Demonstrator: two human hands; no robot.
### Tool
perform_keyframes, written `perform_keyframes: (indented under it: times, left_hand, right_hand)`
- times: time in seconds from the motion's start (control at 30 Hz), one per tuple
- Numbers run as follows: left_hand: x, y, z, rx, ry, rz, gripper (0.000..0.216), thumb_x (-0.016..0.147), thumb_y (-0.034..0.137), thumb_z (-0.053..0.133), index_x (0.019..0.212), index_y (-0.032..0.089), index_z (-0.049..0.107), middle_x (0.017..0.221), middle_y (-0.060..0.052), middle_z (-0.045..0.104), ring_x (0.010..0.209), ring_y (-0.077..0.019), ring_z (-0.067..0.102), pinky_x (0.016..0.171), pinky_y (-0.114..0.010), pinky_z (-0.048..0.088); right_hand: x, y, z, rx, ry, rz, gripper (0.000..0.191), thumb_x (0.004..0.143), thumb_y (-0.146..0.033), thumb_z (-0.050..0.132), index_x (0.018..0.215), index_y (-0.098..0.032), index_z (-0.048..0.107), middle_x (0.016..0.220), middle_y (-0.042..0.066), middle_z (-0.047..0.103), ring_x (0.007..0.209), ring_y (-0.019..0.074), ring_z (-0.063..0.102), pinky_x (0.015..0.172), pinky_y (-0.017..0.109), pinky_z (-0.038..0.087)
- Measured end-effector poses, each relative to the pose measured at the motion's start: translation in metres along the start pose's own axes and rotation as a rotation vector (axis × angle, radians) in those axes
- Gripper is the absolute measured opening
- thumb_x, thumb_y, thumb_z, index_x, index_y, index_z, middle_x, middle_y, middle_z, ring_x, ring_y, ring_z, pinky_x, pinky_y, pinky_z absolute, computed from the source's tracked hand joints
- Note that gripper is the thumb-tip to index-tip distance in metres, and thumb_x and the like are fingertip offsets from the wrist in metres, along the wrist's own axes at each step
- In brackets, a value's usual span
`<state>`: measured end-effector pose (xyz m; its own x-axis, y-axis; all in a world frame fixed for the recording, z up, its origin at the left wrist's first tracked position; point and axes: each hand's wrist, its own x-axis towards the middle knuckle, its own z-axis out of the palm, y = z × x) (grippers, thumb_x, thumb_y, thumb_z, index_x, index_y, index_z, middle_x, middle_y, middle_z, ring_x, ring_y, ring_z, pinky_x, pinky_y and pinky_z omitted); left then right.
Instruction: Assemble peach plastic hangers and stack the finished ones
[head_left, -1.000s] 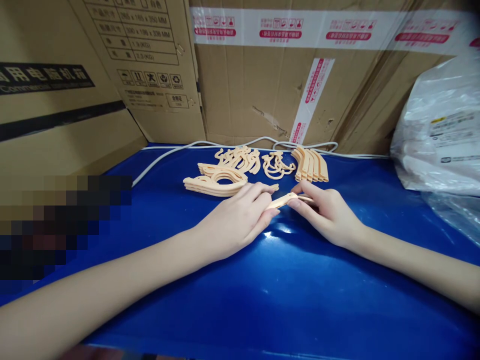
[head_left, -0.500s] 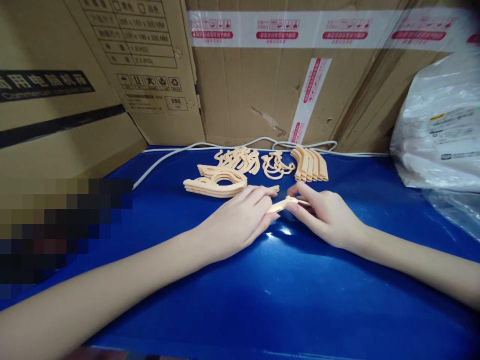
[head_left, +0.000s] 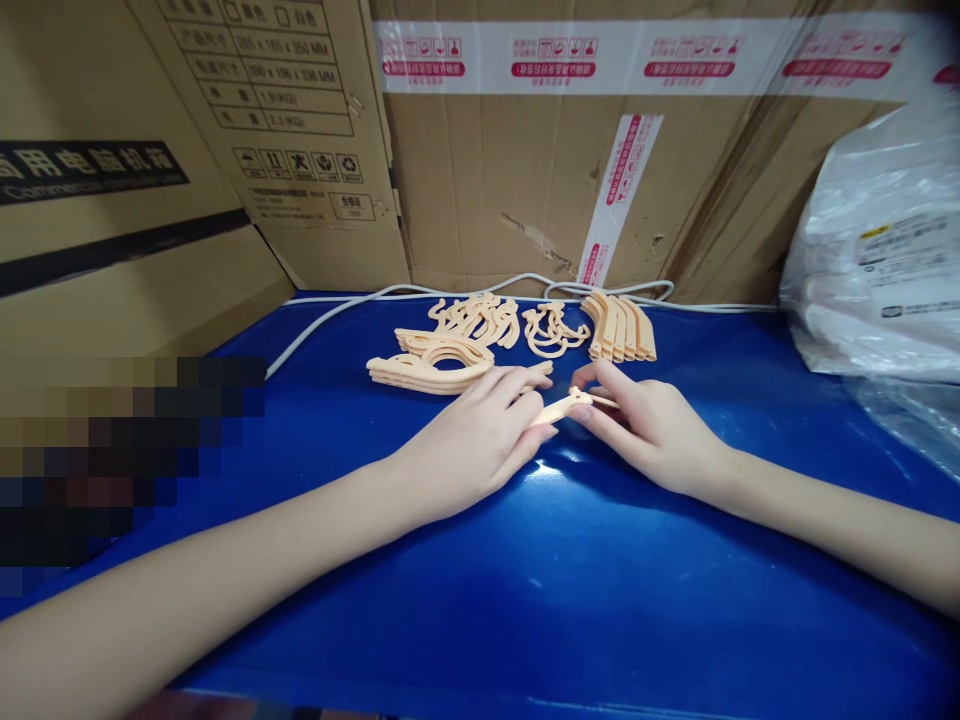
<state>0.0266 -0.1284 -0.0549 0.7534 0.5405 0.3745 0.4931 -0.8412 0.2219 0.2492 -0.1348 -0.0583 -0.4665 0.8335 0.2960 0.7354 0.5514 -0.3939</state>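
Note:
My left hand (head_left: 480, 440) is closed round a beige plastic hanger arm (head_left: 556, 411), whose right end sticks out past the fingers. At that end, the thumb and fingers of my right hand (head_left: 652, 430) pinch the joint, and a thin beige piece (head_left: 604, 402) shows between them. Whether the thin piece is joined to the arm I cannot tell. Part of another beige piece (head_left: 541, 370) shows just behind my left fingers. Left of it lies a stack of beige hanger bodies (head_left: 431, 376), partly covered by my left hand.
Several S-curved pieces (head_left: 474, 318), a few hanger hooks (head_left: 553, 332) and a row of curved hanger arms (head_left: 621, 330) lie at the back of the blue table (head_left: 525, 600). A white cable (head_left: 322, 325) runs behind them. Cardboard (head_left: 480, 180) and a plastic-wrapped package (head_left: 877, 250) border the table.
Both hands have barely moved. My left fingers and the held arm have shifted slightly to the left, showing a little more of the piece behind them.

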Motion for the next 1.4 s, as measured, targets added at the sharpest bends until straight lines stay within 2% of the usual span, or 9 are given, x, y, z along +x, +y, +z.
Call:
perform_keyframes:
  times: [0.1,0.17,0.3,0.4,0.67,0.9,1.03,1.2,1.4]
  left_hand:
    - [0.0001,0.0005,-0.0019,-0.037,-0.001,0.006,0.028,0.102,0.027,0.036,0.112,0.011,0.057,0.137,-0.016,0.051,0.129,-0.0249,0.044,0.111,-0.045,0.037]
    - [0.0001,0.0009,-0.0028,-0.068,-0.007,0.001,0.027,0.102,0.027,0.036,0.11,0.012,0.057,0.137,-0.015,0.051,0.129,-0.0238,0.045,0.111,-0.044,0.038]
    - [-0.0002,0.0011,-0.0035,-0.106,-0.003,-0.009,0.024,0.101,0.027,0.038,0.104,0.015,0.058,0.137,-0.014,0.052,0.127,-0.024,0.048,0.109,-0.045,0.04]
    - [-0.0007,0.0006,-0.0043,-0.111,-0.004,-0.011,0.024,0.101,0.027,0.039,0.107,0.015,0.058,0.137,-0.014,0.053,0.128,-0.0234,0.048,0.109,-0.043,0.04]
    - [-0.003,-0.0002,-0.0038,-0.105,-0.039,-0.01,0.026,0.102,0.027,0.036,0.107,0.014,0.058,0.136,-0.012,0.054,0.123,-0.0221,0.051,0.106,-0.04,0.042]
    - [-0.003,-0.0007,-0.003,-0.115,-0.06,-0.03,0.027,0.103,0.027,0.035,0.108,0.015,0.058,0.14,-0.011,0.052,0.129,-0.0221,0.049,0.109,-0.042,0.04]
    - [-0.0031,-0.0001,-0.0032,-0.116,-0.079,-0.043,0.028,0.103,0.026,0.035,0.115,0.015,0.057,0.142,-0.012,0.05,0.134,-0.0219,0.044,0.113,-0.043,0.036]
    - [-0.0034,-0.0006,-0.0035,-0.111,-0.072,-0.027,0.029,0.102,0.026,0.036,0.12,0.015,0.057,0.141,-0.012,0.052,0.133,-0.0228,0.046,0.112,-0.044,0.038]
    - [-0.0038,-0.0016,-0.0056,-0.122,-0.079,-0.011,0.03,0.103,0.026,0.034,0.118,0.014,0.058,0.14,-0.012,0.053,0.132,-0.0224,0.047,0.112,-0.043,0.038]
  right_hand:
    - [-0.0005,0.0015,-0.0023,0.04,0.01,-0.041,0.029,0.098,-0.048,0.04,0.102,-0.02,0.048,0.066,-0.003,0.064,0.051,0.0129,0.056,0.053,0.024,0.036]
    - [-0.0004,0.0023,-0.0039,0.072,-0.001,-0.071,0.026,0.098,-0.045,0.041,0.095,-0.02,0.05,0.06,-0.005,0.058,0.047,0.0106,0.05,0.05,0.023,0.033]
    - [0.0011,0.0031,-0.0055,0.124,-0.017,-0.1,0.035,0.097,-0.046,0.042,0.073,-0.021,0.042,0.052,-0.008,0.042,0.044,0.0079,0.037,0.046,0.022,0.027]
    - [0.0022,0.0033,-0.0055,0.138,-0.01,-0.098,0.037,0.097,-0.047,0.043,0.07,-0.021,0.039,0.052,-0.009,0.036,0.044,0.0074,0.034,0.046,0.022,0.025]
    - [0.0006,0.0046,-0.0044,0.028,-0.061,-0.109,0.04,0.099,-0.051,0.035,0.073,-0.021,0.042,0.055,-0.006,0.044,0.045,0.0092,0.042,0.048,0.023,0.028]
    - [-0.0008,0.0031,-0.0056,-0.044,-0.08,-0.117,0.042,0.1,-0.053,0.031,0.076,-0.021,0.044,0.055,-0.004,0.049,0.044,0.0102,0.048,0.047,0.023,0.03]
    - [-0.0013,0.0019,-0.0061,-0.09,-0.071,-0.142,0.041,0.101,-0.051,0.029,0.077,-0.021,0.045,0.056,-0.003,0.052,0.045,0.0108,0.051,0.048,0.022,0.033]
    - [-0.0022,0.0006,-0.0066,-0.186,-0.042,-0.17,0.045,0.101,-0.052,0.025,0.077,-0.022,0.048,0.056,-0.001,0.057,0.047,0.0123,0.055,0.047,0.022,0.033]
    - [-0.0031,-0.0011,-0.0074,-0.304,0.021,-0.228,0.047,0.102,-0.051,0.024,0.077,-0.021,0.05,0.053,0.0,0.059,0.045,0.0124,0.055,0.045,0.023,0.03]
